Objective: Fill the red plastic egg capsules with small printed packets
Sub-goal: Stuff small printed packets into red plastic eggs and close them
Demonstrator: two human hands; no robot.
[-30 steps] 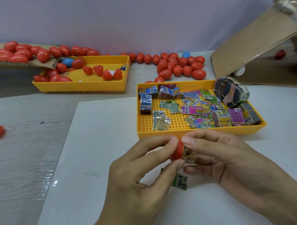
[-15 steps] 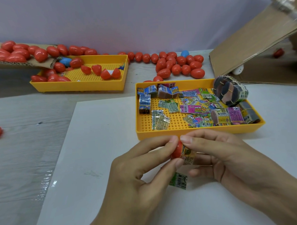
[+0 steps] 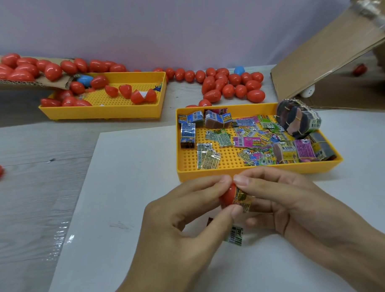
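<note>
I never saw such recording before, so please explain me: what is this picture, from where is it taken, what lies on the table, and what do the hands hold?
There is no machine here, only a person's two bare hands. The camera sits on the person's head and looks down at the table. The left hand pinches a red capsule half. The right hand pinches a printed packet at the half's open side. Another packet lies on the white sheet under the hands. The near yellow tray holds many packets, loose and bundled. The far yellow tray holds red capsules and halves. More red capsules lie on the table behind.
</note>
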